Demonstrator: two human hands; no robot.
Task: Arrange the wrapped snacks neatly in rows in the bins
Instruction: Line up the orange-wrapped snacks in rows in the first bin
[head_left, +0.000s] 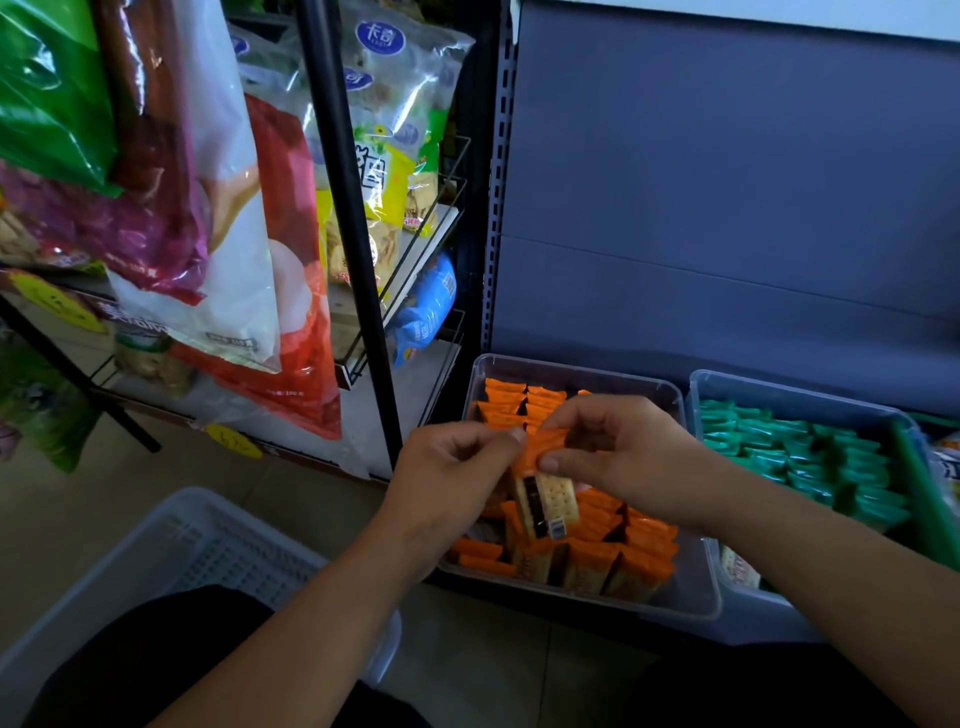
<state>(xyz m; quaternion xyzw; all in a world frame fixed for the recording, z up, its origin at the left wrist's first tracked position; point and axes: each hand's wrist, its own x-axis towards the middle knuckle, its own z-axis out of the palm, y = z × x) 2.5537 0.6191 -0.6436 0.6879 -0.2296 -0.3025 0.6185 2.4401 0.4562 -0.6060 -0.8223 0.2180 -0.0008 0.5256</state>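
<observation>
The fingers (517, 435) of the left hand (452, 467) are pressed together on the upper left corner of an orange packet (550, 499). The right hand (623, 447) clamps the same packet from the other side, with the thumb across its front and the other fingers curled behind. The packet hangs upright between them, just above the middle of the clear bin (571, 366), not touching the orange snacks (623, 551) below.

Inside the clear bin, the rows at the far end stand fairly even. The ones at the near end lean and overlap, and a bare strip shows along the near right wall. The hands hide the part of the bin directly under the held packet.

Just to the right of the clear bin sits a second bin (779, 387) filled with green snacks (810, 452). To the left of the clear bin, on the floor, is a white basket (208, 540), and above that hangs a rack of large bags (218, 208).

The likely trouble is in setting the packet down. Pushed into a leaning row, it could tip its neighbours flat and undo the order nearby. The slick wrapper, held only at its upper part, could also twist or slip and land crosswise. A wrist dropping low may knock the near rows over.
</observation>
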